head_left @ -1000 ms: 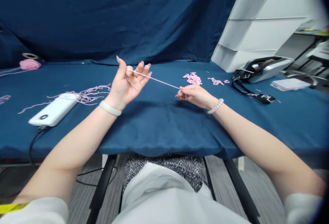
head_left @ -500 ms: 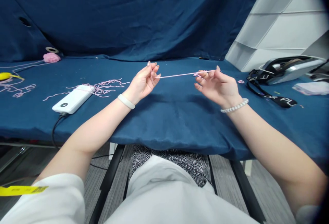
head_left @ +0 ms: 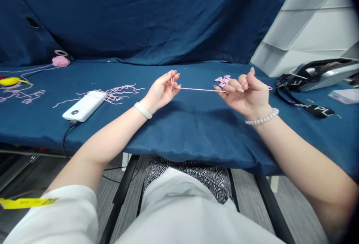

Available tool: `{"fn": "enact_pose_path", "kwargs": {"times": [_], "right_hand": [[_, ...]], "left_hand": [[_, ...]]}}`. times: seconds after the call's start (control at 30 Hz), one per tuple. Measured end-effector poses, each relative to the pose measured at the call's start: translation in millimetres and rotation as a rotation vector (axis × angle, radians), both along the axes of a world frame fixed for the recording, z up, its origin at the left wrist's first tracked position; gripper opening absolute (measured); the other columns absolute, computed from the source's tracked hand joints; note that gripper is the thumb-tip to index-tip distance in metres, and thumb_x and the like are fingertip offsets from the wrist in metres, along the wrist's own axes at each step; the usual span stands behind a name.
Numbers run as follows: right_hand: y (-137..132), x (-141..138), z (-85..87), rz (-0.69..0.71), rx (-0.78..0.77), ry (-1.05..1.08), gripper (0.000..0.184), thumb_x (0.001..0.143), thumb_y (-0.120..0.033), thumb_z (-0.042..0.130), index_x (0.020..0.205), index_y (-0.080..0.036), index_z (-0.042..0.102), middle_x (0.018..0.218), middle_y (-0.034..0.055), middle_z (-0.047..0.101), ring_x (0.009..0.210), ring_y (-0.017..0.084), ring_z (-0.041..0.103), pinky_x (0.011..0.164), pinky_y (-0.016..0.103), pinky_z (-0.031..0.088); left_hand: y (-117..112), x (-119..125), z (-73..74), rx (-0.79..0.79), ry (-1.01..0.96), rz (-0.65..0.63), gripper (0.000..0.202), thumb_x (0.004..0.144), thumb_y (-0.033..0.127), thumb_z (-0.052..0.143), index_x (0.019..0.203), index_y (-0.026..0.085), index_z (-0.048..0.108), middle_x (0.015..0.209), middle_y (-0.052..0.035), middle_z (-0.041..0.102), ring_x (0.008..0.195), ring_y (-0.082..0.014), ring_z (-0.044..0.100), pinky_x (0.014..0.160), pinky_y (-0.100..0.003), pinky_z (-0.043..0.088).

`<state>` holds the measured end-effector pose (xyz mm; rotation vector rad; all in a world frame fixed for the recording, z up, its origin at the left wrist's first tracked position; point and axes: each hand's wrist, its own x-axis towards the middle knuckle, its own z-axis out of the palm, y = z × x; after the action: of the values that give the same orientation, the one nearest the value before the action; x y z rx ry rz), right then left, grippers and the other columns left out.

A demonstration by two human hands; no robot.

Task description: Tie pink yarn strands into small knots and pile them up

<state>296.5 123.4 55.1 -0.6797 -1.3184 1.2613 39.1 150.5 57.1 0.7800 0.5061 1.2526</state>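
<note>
Pink yarn [head_left: 200,89] stretches taut between left hand [head_left: 162,90] and right hand [head_left: 245,94].

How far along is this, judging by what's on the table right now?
Seemingly done: a heap of small pink yarn pieces beyond the right hand. In hand: one pink strand pulled taut to the left hand. Left: loose strands beside the power bank, and a pink yarn ball.
</note>
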Motion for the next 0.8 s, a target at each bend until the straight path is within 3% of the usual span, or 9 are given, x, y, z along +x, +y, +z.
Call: {"fn": "enact_pose_path", "kwargs": {"times": [0.13, 0.23, 0.3, 0.43, 0.53, 0.67, 0.8], "right_hand": [[4.1, -1.9, -5.1, 0.120, -0.096, 0.045, 0.059, 0.078, -0.056, 0.069, 0.051, -0.019, 0.031, 0.052, -0.0039, 0.021, 0.047, 0.009, 0.020, 0.057, 0.031, 0.039], [7.9, -3.1, -8.8, 0.135, -0.146, 0.093, 0.053, 0.078, -0.049, 0.072, 0.053, -0.018, 0.036, 0.052, -0.0048, 0.024, 0.045, 0.007, 0.015, 0.050, 0.028, 0.022], [8.2, -2.6, -8.7, 0.141, -0.147, 0.134, 0.046, 0.078, -0.046, 0.073, 0.055, -0.019, 0.044, 0.053, -0.0045, 0.030, 0.044, 0.007, 0.018, 0.050, 0.029, 0.016], [4.5, 0.7, -4.3, 0.211, -0.113, 0.161, 0.030, 0.071, -0.041, 0.081, 0.062, -0.021, 0.060, 0.058, -0.0035, 0.042, 0.047, 0.007, 0.029, 0.051, 0.028, 0.016], [2.1, 2.6, -3.6, 0.262, -0.070, 0.093, 0.025, 0.066, -0.038, 0.084, 0.062, -0.022, 0.065, 0.059, -0.0026, 0.047, 0.048, 0.007, 0.030, 0.051, 0.028, 0.018], [4.1, 6.1, -6.7, 0.321, -0.071, -0.039, 0.029, 0.062, -0.038, 0.086, 0.058, -0.019, 0.066, 0.049, -0.0030, 0.039, 0.047, 0.007, 0.033, 0.048, 0.026, 0.022], [12.3, 14.5, -6.0, 0.381, -0.061, -0.096, 0.027, 0.068, -0.033, 0.081, 0.056, -0.017, 0.064, 0.047, -0.0035, 0.038, 0.045, 0.007, 0.037, 0.048, 0.024, 0.029]], "left_hand": [[-0.7, 1.9, -1.7, -0.034, -0.040, -0.020, 0.025, 0.097, 0.022, 0.046, 0.076, 0.015, 0.057, 0.075, 0.0016, 0.064, 0.042, -0.0008, 0.044, 0.055, -0.018, 0.048], [-3.7, 3.9, -2.1, -0.046, -0.026, -0.135, 0.031, 0.099, 0.022, 0.043, 0.073, 0.013, 0.056, 0.073, -0.0001, 0.064, 0.038, -0.0007, 0.036, 0.049, -0.018, 0.044], [-7.0, 5.2, -2.1, -0.035, 0.017, -0.247, 0.031, 0.099, 0.019, 0.041, 0.073, 0.012, 0.058, 0.077, -0.0028, 0.067, 0.038, -0.0003, 0.035, 0.046, -0.018, 0.042], [-12.8, 6.0, -1.2, 0.006, 0.115, -0.375, 0.030, 0.098, 0.018, 0.042, 0.075, 0.011, 0.059, 0.074, -0.0036, 0.065, 0.037, -0.0011, 0.035, 0.044, -0.018, 0.038], [-15.2, 3.3, 1.4, 0.017, 0.162, -0.414, 0.035, 0.099, 0.022, 0.042, 0.069, 0.011, 0.058, 0.061, 0.0001, 0.053, 0.036, -0.0022, 0.033, 0.042, -0.017, 0.035], [-14.6, -4.7, 6.8, 0.082, 0.245, -0.480, 0.040, 0.097, 0.022, 0.042, 0.060, 0.012, 0.054, 0.051, 0.0024, 0.036, 0.039, -0.0046, 0.033, 0.043, -0.018, 0.036], [-8.4, -12.6, 11.2, 0.175, 0.385, -0.559, 0.035, 0.092, 0.020, 0.053, 0.059, 0.011, 0.057, 0.049, 0.0015, 0.038, 0.041, -0.0054, 0.034, 0.049, -0.020, 0.041]]}}
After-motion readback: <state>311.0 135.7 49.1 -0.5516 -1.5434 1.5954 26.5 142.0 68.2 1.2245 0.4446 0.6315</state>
